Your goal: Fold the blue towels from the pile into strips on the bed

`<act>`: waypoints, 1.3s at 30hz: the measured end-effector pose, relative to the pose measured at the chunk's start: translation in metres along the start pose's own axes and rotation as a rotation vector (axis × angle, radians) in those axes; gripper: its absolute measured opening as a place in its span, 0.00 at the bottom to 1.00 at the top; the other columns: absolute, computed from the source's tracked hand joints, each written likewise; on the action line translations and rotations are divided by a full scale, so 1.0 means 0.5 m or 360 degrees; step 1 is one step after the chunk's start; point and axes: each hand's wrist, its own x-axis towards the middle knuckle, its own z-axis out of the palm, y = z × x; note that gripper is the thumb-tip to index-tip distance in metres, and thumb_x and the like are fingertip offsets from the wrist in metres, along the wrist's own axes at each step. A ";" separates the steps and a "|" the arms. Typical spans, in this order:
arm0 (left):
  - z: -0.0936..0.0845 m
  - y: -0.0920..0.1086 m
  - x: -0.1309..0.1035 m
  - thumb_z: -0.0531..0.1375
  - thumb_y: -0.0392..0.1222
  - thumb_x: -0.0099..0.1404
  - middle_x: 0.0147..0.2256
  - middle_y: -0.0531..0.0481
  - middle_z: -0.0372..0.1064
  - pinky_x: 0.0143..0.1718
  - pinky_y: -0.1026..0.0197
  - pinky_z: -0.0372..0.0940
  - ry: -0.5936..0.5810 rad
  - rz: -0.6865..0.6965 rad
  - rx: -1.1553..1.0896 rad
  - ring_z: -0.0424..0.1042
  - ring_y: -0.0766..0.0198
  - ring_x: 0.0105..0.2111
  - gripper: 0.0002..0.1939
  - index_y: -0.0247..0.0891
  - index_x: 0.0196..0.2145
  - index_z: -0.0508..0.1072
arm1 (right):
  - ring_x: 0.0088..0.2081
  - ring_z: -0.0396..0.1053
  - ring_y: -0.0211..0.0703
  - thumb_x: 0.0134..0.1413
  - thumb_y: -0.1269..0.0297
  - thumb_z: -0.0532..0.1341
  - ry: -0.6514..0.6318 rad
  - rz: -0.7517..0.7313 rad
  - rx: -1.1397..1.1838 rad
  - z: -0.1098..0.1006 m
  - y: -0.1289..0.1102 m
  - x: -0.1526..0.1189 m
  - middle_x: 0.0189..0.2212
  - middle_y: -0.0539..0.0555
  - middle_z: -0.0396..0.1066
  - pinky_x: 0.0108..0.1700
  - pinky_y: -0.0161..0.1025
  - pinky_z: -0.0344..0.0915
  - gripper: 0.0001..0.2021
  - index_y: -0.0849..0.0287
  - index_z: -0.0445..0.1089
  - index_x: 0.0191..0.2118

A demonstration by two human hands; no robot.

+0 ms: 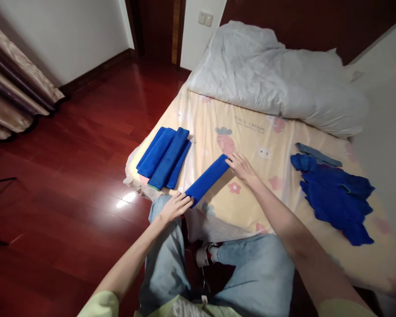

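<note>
The undersides of both hands are turned away, so the thumbs are hard to make out. Where the left hand (176, 206) covers the near end of the folded blue cloth (207, 181), that edge is hidden, and a shadow along the cloth's right side leaves it unclear whether it lies fully on the bed sheet (247, 211) or is slightly raised. In the folded stack (165, 156), the pieces overlap, hiding parts of the lower ones. The loose blue heap (336, 198) is too crumpled to count its pieces. The shoe (203, 256) shows only in part between the knees, and the curtain (16, 88) is cut off by the left edge.

The left fingers (186, 200) are bent together over the near left end of the cloth, gripping it with little gap between them. The right hand (241, 168) holds the far right end; its fingers are slightly spread, their tips closed on the corner. Between them the cloth stretches as a straight, flat strip, slanting from near left to far right over the near part of the bed.

The stack lies just left of it; the heap lies well apart on the right, with a grey-blue strip (318, 154) at its far side. A pale quilt (264, 66) is bunched across the far end.
</note>
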 end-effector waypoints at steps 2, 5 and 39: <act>0.012 -0.006 -0.014 0.51 0.32 0.74 0.40 0.41 0.75 0.44 0.51 0.67 0.0021 -0.0058 0.0014 0.72 0.54 0.42 0.18 0.40 0.54 0.74 | 0.52 0.65 0.54 0.64 0.79 0.53 0.0008 -0.0063 0.0022 0.005 -0.019 0.085 0.50 0.64 0.74 0.52 0.47 0.58 0.17 0.60 0.75 0.49; 0.031 -0.021 -0.020 0.53 0.32 0.73 0.41 0.41 0.75 0.43 0.52 0.66 0.0045 -0.0127 0.0070 0.71 0.53 0.41 0.16 0.40 0.53 0.76 | 0.52 0.66 0.53 0.64 0.81 0.52 0.0021 -0.0123 0.0084 0.021 -0.052 0.186 0.52 0.65 0.73 0.52 0.46 0.59 0.18 0.62 0.73 0.52; 0.042 0.016 -0.001 0.55 0.34 0.73 0.35 0.45 0.72 0.45 0.52 0.62 0.0088 -0.0169 0.0241 0.68 0.53 0.39 0.09 0.40 0.39 0.75 | 0.56 0.76 0.56 0.65 0.67 0.57 0.0456 0.1153 0.1004 0.079 -0.280 -0.665 0.45 0.58 0.82 0.64 0.62 0.68 0.14 0.54 0.81 0.45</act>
